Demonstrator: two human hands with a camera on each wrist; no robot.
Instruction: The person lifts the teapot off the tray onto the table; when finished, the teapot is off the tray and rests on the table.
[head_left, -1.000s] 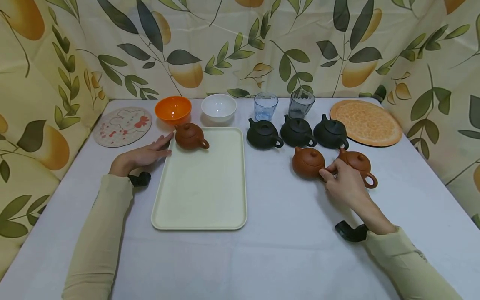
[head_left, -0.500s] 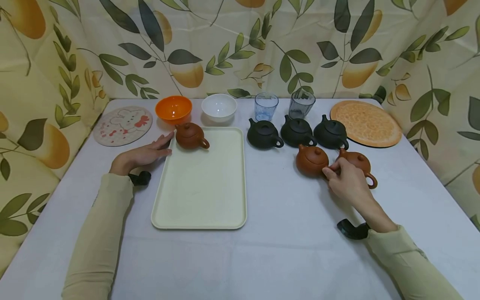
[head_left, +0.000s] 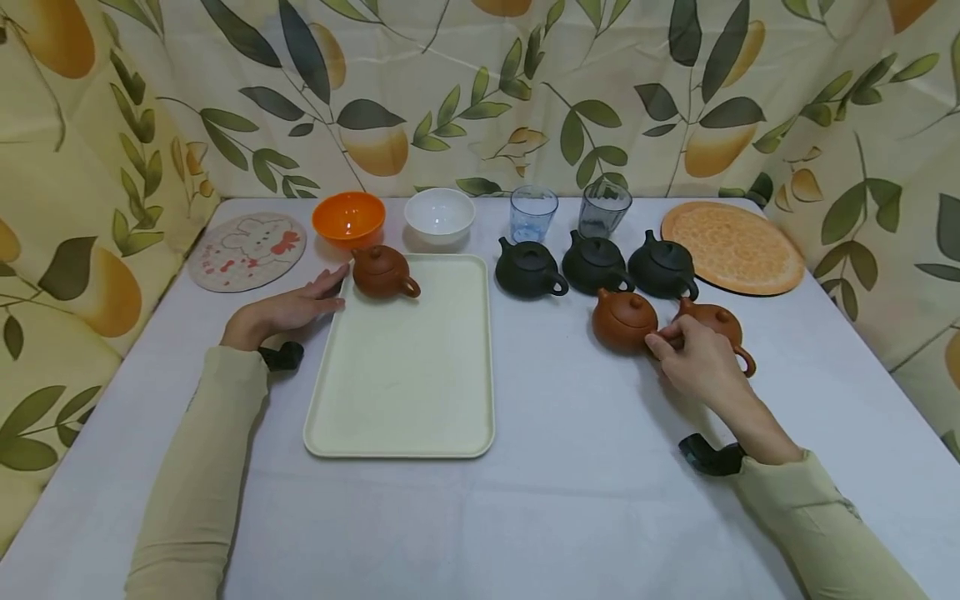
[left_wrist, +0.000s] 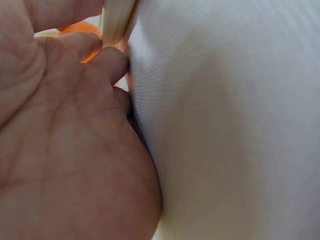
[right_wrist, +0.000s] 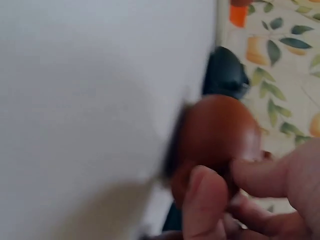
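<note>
My right hand pinches the handle of a reddish-brown clay teapot between thumb and fingers; the handle is mostly hidden by them. In the right wrist view the round body of that teapot shows beyond the fingertips. Just to its right stands another brown teapot, partly covered by the hand. At the far left, my left hand lies with fairly straight fingers against the left rim of a cream tray. A third brown teapot sits in the tray's upper left corner.
Three black teapots, one of them the leftmost black teapot, stand in a row behind the brown ones. Further back are an orange bowl, a white bowl, two glasses, a rabbit-print mat and a round tan mat.
The teapot in my right hand has shifted slightly right and toward the back, then stayed almost still. The left hand and the tray keep their place.
</note>
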